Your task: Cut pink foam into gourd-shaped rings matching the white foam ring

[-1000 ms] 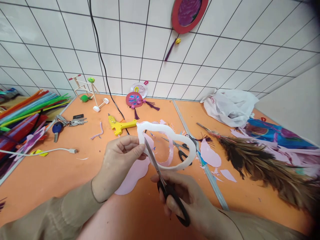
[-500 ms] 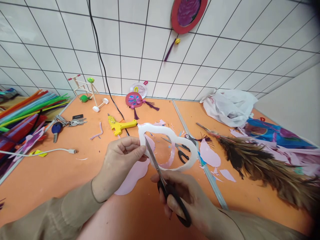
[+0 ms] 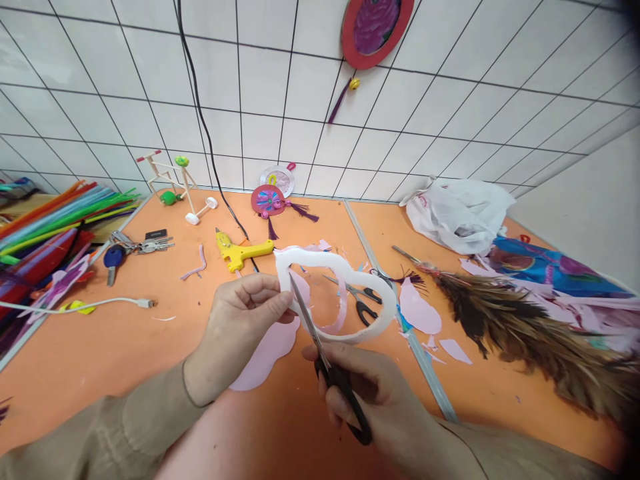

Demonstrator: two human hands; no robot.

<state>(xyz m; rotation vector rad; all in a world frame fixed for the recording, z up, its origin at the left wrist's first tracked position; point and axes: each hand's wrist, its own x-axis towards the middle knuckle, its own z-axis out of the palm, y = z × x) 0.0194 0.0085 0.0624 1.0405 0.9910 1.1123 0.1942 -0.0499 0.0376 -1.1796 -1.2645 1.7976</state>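
Observation:
My left hand [image 3: 247, 320] pinches the left side of a white wavy-edged foam outline [image 3: 380, 293] between thumb and fingers, holding it above the table. In my right hand [image 3: 370, 380] is a pair of black-handled scissors [image 3: 345, 390], my fingers through the loops. Their blades point up and left, the tips at the inner edge of the outline near my left thumb. The blades look nearly closed. Below the outline lie a pink foam piece [image 3: 267, 360] and a second pair of scissors [image 3: 367, 312], both partly covered.
A yellow glue gun [image 3: 240, 250] lies behind my left hand, its black cord running up the tiled wall. Keys [image 3: 145, 243] and a white cable [image 3: 100, 300] are at left. Brown feathers [image 3: 520, 327], pink scraps [image 3: 420, 310] and a white plastic bag [image 3: 457, 213] lie at right.
The scissors' handles have come closer together as my right hand's fingers closed, and the blades have narrowed. My left hand and the foam outline have hardly moved.

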